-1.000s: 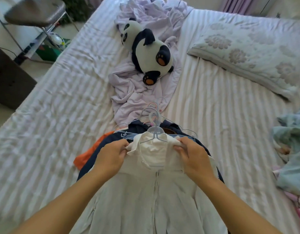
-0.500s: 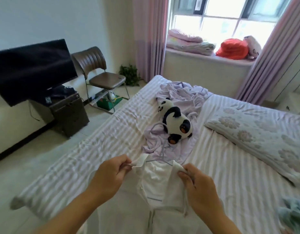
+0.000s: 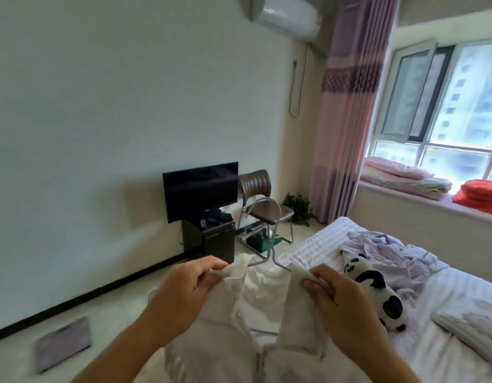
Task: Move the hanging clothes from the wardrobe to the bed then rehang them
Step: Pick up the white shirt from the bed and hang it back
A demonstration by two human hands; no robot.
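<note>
A white zip jacket (image 3: 256,308) on its hanger (image 3: 269,252) is gripped at either collar side by the left hand (image 3: 184,294) and right hand (image 3: 341,305), hook pointing up between them

Garment (image 3: 261,294): between left hand (image 3: 181,294) and right hand (image 3: 347,313), in front of the bed (image 3: 446,294).
Panda toy (image 3: 375,288): on the bed, right of the garment.
Chair (image 3: 263,205): right of the television (image 3: 200,189), by the wall.

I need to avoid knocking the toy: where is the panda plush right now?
In the head view the panda plush lies on the bed, right of the right hand, on the crumpled lilac cloth.
</note>
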